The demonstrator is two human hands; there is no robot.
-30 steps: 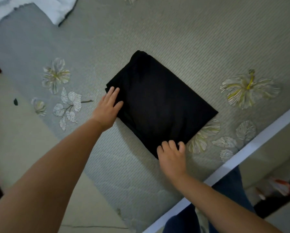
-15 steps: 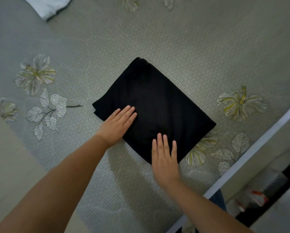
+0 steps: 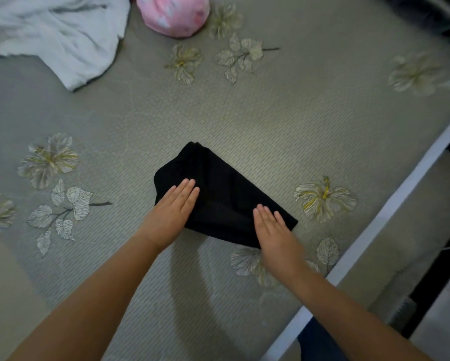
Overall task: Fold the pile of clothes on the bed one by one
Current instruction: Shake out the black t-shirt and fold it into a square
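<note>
Head cam: black garment (image 3: 226, 194) now narrower vs 0.5 s ago, so another fold's done. Left hand (image 3: 171, 212) & right hand (image 3: 273, 230) lie flat, fingers straight, pressing it, gripping nothing. White cloth (image 3: 62, 40) well beyond garment, unfolded.

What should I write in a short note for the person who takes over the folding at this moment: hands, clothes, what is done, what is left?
Left hand: open, flat on the near-left end of the folded black cloth garment.
Right hand: open, flat on its near-right corner. Neither hand has a grip on it.
The garment lies as a compact rectangle in the middle of the grey flower-patterned bed cover.
Done: this piece looks folded; it is being pressed flat.
Left: the crumpled white cloth garment at the far left and the pink bundled fabric item beside it are not yet folded.
</note>
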